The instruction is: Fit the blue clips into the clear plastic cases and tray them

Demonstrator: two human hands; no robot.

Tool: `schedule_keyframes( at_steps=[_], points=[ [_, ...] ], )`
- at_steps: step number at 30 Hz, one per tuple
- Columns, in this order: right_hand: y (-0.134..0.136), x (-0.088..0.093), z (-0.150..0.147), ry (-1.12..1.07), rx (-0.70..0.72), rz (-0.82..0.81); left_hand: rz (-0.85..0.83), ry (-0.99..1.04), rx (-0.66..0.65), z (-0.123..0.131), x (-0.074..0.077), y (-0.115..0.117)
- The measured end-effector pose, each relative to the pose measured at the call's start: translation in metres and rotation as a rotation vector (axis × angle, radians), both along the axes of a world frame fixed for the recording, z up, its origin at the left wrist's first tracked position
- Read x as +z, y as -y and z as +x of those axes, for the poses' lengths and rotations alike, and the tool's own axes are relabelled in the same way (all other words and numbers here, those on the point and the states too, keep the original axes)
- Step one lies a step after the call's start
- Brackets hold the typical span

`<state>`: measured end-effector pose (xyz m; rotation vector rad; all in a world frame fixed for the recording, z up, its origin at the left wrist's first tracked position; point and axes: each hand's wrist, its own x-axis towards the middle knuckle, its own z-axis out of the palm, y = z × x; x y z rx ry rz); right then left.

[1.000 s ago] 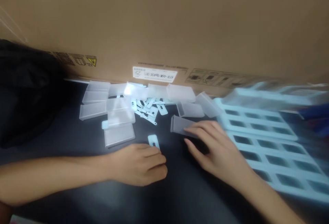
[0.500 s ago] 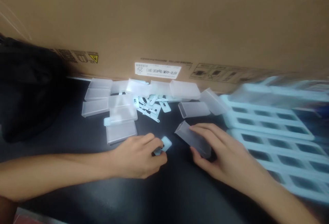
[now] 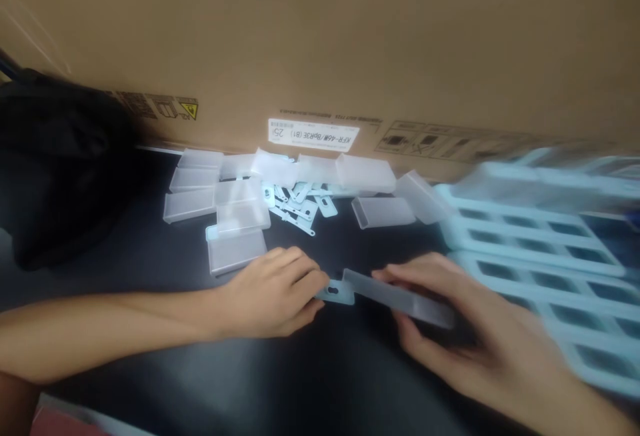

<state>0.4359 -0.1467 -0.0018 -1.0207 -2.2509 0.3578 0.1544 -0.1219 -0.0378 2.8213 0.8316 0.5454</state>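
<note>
Between the thumb and fingers of my left hand (image 3: 280, 293) is a flat light-blue plastic piece (image 3: 340, 293) with a slot in it; its other end is hidden by the fingers. My right hand (image 3: 450, 316) grips a translucent plastic sleeve (image 3: 400, 299) by its long edges, tilted down to the right. The sleeve's near end meets or overlaps the blue piece; I cannot tell whether one is inside the other. Beyond the hands lies a loose pile of similar light-blue pieces (image 3: 300, 206), ringed by several translucent sleeves (image 3: 237, 251).
A large cardboard box (image 3: 320, 43) stands across the back of the dark table (image 3: 280, 383). Light-blue trays with rectangular openings (image 3: 550, 269) lie at the right, blurred. A black bag or cloth (image 3: 60, 169) sits at the left.
The blue piece has turned to point right and now meets the sleeve's end. My right hand has shifted right and lower, swinging the sleeve flatter and edge-on.
</note>
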Motion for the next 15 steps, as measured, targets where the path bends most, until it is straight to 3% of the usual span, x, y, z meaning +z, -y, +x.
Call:
schedule_keyframes(
  at_steps=[7, 15],
  points=[
    [0.003, -0.008, -0.018, -0.065, 0.115, -0.091, 0.020, 0.063, 0.011, 0.000, -0.001, -0.001],
    [0.003, -0.028, -0.030, -0.015, 0.049, 0.006, -0.030, 0.008, 0.009, -0.002, -0.003, 0.000]
  ],
)
